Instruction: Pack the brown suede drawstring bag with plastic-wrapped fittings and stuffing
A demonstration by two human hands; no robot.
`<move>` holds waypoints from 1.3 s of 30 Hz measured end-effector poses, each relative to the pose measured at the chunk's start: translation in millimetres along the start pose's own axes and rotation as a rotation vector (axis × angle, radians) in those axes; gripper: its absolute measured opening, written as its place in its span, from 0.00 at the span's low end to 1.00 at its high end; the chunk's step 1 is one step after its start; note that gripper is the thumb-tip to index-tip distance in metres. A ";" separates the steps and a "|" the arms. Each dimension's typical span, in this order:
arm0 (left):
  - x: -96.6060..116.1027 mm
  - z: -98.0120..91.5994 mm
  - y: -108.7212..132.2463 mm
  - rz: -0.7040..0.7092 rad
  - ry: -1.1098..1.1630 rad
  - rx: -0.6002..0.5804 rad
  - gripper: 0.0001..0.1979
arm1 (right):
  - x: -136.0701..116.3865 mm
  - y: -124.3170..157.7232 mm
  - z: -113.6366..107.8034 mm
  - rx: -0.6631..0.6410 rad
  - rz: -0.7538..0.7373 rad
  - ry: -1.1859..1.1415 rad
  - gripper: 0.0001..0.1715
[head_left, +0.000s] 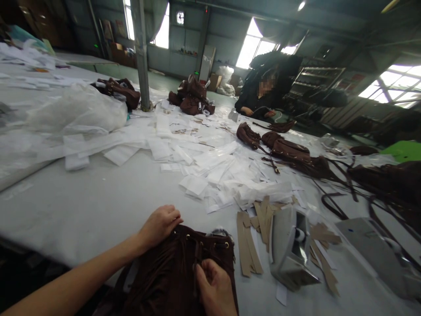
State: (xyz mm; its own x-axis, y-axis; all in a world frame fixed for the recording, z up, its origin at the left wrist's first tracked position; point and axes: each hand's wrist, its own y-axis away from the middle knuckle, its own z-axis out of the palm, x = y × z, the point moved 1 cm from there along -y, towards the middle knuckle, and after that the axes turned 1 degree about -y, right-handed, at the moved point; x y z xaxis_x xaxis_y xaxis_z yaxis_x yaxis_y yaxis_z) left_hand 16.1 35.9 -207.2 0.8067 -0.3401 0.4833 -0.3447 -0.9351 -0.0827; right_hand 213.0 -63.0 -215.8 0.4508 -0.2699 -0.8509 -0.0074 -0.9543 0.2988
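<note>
A dark brown fringed drawstring bag [158, 281] lies in front of me at the table's near edge, its mouth lined with brass-coloured eyelets. My left hand [162, 224] pinches the bag's top edge at its left corner, fingers closed. Lower down, my right hand [213, 283] has thumb and fingers closed on a thin brown drawstring [196, 259] that hangs over the front of the bag. Some greyish stuffing [221, 232] shows in the bag's mouth at the right. The lower part of the bag runs out of view.
White paper and film strips [210, 175] cover the table's middle. Brown cardboard strips [248, 245] lie beside grey tape dispensers [289, 245] at right. More brown bags [289, 151] with straps lie beyond, and a co-worker [263, 94] is across the table. A metal post [141, 57] rises at the back.
</note>
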 end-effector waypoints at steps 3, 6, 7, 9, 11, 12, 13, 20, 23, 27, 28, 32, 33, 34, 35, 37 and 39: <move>29.7 -18.1 13.6 -0.106 0.212 0.019 0.22 | 3.5 1.8 3.2 0.071 -0.078 0.036 0.19; 56.0 -14.8 26.4 -0.186 0.582 -0.266 0.22 | 7.1 5.2 7.6 0.159 -0.260 0.119 0.19; 61.9 -9.7 29.0 -0.189 0.647 -0.321 0.19 | 8.2 6.9 9.0 0.187 -0.351 0.153 0.18; 68.7 2.6 31.1 -0.201 0.704 -0.316 0.14 | 10.4 11.3 10.7 0.234 -0.525 0.221 0.16; 71.1 14.1 30.9 -0.223 0.745 -0.280 0.11 | 12.2 16.1 10.3 0.241 -0.657 0.277 0.15; 71.5 18.5 30.8 -0.230 0.767 -0.276 0.11 | 12.7 18.2 9.2 0.233 -0.708 0.295 0.15; 71.6 21.8 30.9 -0.233 0.782 -0.275 0.12 | 13.0 19.7 7.1 0.252 -0.748 0.300 0.14; 65.1 36.5 37.4 -0.249 0.854 -0.318 0.12 | 21.0 10.2 -10.0 0.561 -0.646 0.485 0.16; 60.3 42.8 38.2 -0.262 0.858 -0.313 0.13 | 29.1 7.8 -15.2 0.467 -0.668 0.537 0.15; 55.4 48.0 37.0 -0.299 0.912 -0.315 0.15 | 37.5 13.6 -27.2 0.406 -0.673 0.508 0.15; 54.4 48.6 36.6 -0.321 0.943 -0.325 0.15 | 38.5 15.7 -30.4 0.398 -0.667 0.498 0.16; 51.5 47.8 35.7 -0.437 1.052 -0.395 0.19 | 33.9 23.3 -43.7 0.301 -0.668 0.438 0.18; 51.0 47.3 35.7 -0.456 1.062 -0.408 0.20 | 30.2 24.3 -47.9 0.262 -0.652 0.394 0.16; 50.5 47.0 35.8 -0.466 1.063 -0.415 0.20 | 25.5 24.3 -52.7 0.240 -0.623 0.339 0.14; 50.1 47.1 35.9 -0.467 1.060 -0.417 0.21 | 20.3 22.9 -58.0 0.238 -0.586 0.282 0.12; 49.3 48.0 36.2 -0.448 1.041 -0.412 0.20 | 9.1 15.1 -68.0 0.289 -0.522 0.208 0.10; 49.1 48.2 36.3 -0.405 0.992 -0.422 0.19 | -0.5 0.0 -73.8 0.330 -0.528 0.213 0.12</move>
State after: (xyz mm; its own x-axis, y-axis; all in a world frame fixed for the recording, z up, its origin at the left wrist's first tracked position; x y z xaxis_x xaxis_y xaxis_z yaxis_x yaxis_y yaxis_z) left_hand 66.4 -19.5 -228.5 0.2268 0.3809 0.8964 -0.4310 -0.7861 0.4431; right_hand 278.6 -53.4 -183.4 0.6351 0.2446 -0.7327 0.0051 -0.9499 -0.3126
